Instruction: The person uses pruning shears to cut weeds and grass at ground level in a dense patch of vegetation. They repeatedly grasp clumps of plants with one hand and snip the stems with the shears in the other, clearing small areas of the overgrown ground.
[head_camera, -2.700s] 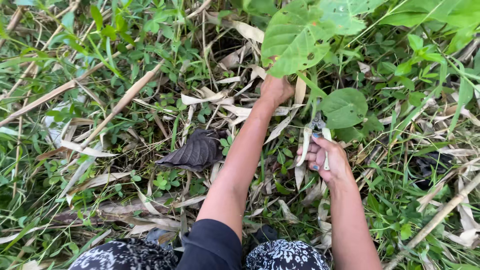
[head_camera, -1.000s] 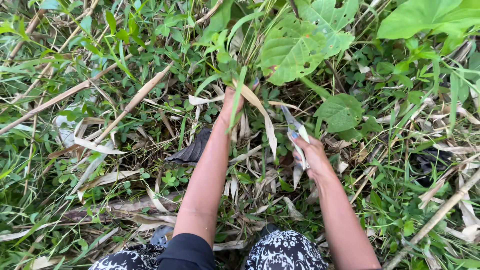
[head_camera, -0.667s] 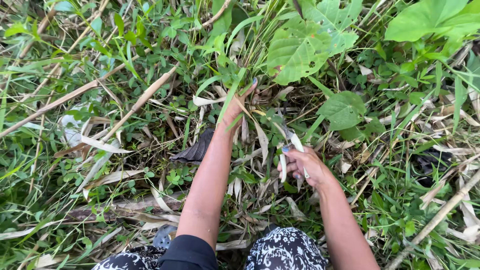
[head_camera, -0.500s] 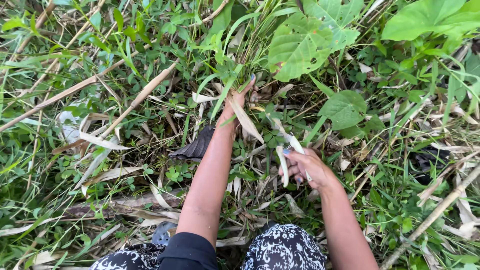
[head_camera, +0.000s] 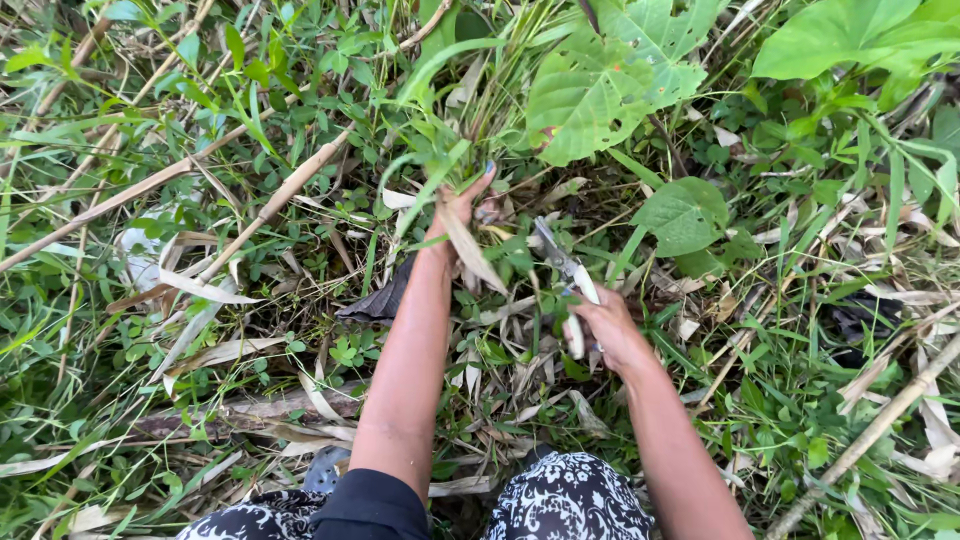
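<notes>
My left hand (head_camera: 458, 215) is stretched forward and closed around a tuft of long green grass blades (head_camera: 432, 160) near its base. My right hand (head_camera: 607, 327) grips a pair of scissors (head_camera: 568, 275) with white handles; the metal blades point up and left toward the grass beside my left hand. Both forearms reach out over a ground of weeds and dry leaves. A dry tan leaf hangs down across my left wrist.
Large green leaves (head_camera: 600, 85) rise just beyond my hands. Dry bamboo stalks (head_camera: 180, 180) lie across the left, another stalk (head_camera: 880, 420) at the right. A dark dead leaf (head_camera: 375, 300) lies left of my left arm. Patterned black-and-white trousers (head_camera: 565, 500) show at the bottom.
My left hand has moved from under the big leaf to the grass tuft and grasped it. My right hand has shifted slightly and turned the scissors toward the tuft.
</notes>
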